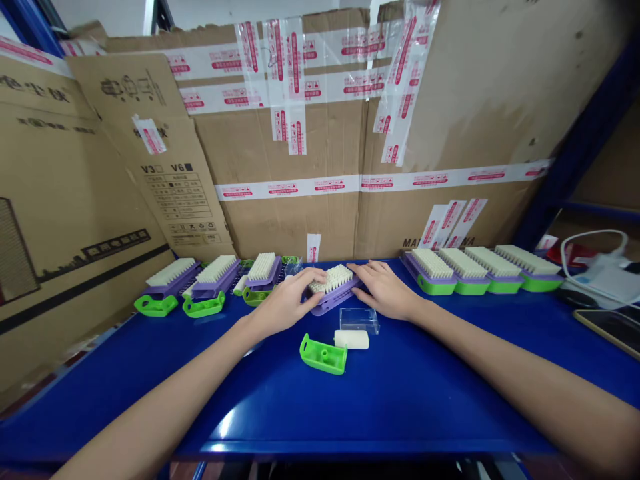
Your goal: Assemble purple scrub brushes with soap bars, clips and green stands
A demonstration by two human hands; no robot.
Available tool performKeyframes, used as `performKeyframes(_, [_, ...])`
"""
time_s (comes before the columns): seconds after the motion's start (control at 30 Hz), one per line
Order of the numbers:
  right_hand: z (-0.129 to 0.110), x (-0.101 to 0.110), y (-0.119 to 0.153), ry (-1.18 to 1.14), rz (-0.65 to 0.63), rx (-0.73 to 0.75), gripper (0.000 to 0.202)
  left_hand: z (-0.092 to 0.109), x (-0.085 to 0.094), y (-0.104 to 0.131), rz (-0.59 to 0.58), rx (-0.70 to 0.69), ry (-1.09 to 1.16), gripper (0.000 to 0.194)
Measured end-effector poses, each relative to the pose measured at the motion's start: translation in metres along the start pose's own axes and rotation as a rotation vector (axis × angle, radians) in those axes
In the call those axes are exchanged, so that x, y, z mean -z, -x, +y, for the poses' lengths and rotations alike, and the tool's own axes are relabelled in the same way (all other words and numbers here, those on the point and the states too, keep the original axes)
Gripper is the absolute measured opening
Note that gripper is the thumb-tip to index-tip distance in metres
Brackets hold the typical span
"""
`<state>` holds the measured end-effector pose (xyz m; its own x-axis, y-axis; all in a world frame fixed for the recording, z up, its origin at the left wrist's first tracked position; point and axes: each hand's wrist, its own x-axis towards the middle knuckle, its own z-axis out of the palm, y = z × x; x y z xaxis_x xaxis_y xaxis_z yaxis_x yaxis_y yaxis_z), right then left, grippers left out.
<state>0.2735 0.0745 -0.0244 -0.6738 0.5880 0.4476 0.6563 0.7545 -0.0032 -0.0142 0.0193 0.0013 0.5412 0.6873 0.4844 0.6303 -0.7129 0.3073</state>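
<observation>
A purple brush (pixel 334 290) with cream bristles facing up is held between both hands over the blue table (pixel 400 393). My left hand (pixel 286 301) grips its left end, fingers on the bristles and thumb at the near side. At its right end, my right hand (pixel 384 288) has its fingers closed on the purple edge. Just nearer lies a clear plastic box (pixel 359 320), with a cream roller (pixel 352 339) below it. Beside the roller rests a green end piece (pixel 324 355), its hollow side up.
Purple brushes (pixel 215 273) with separate green pieces (pixel 204 305) stand at the back left. Several green-and-purple brushes (pixel 465 270) line the back right. Cardboard (pixel 290 227) walls the rear; a white cabled device (pixel 603 273) and phone (pixel 610 328) lie far right.
</observation>
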Motion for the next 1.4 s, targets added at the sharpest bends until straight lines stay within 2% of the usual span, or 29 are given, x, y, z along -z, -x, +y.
performKeyframes(0.1, [-0.001, 0.004, 0.000, 0.006, 0.018, 0.002, 0.055, 0.002, -0.001, 0.001, -0.007, 0.003, 0.002, 0.030])
performKeyframes(0.3, [0.002, 0.007, 0.000, -0.105, 0.051, 0.088, 0.073, 0.003, -0.005, 0.001, 0.037, -0.017, 0.067, 0.029])
performKeyframes(0.43, [0.002, 0.005, -0.001, -0.158, 0.011, 0.092, 0.070, 0.002, -0.007, 0.000, 0.033, -0.062, 0.061, 0.028])
performKeyframes(0.57, [0.002, 0.003, -0.003, -0.161, 0.056, 0.095, 0.066, 0.001, -0.008, -0.002, 0.088, -0.111, 0.045, 0.024])
performKeyframes(0.7, [0.001, 0.004, -0.004, -0.113, 0.103, 0.118, 0.049, 0.000, -0.007, -0.003, 0.112, -0.097, 0.009, 0.023])
performKeyframes(0.83, [0.001, 0.007, -0.003, -0.057, 0.116, 0.134, 0.044, -0.002, -0.007, -0.001, 0.080, -0.095, -0.057, 0.027])
performKeyframes(1.07, [0.006, 0.007, 0.000, -0.012, 0.147, 0.132, 0.041, -0.008, -0.009, 0.001, -0.020, -0.073, -0.139, 0.049])
performKeyframes(1.13, [0.007, 0.007, 0.000, 0.008, 0.160, 0.142, 0.039, -0.007, -0.009, 0.000, 0.006, -0.097, -0.142, 0.045])
performKeyframes(1.3, [0.006, 0.010, 0.001, 0.073, 0.209, 0.169, 0.034, -0.002, -0.006, -0.001, 0.185, -0.186, -0.126, 0.025])
performKeyframes(1.4, [0.002, 0.012, 0.001, 0.115, 0.224, 0.181, 0.033, -0.001, -0.004, -0.001, 0.194, -0.176, -0.138, 0.022])
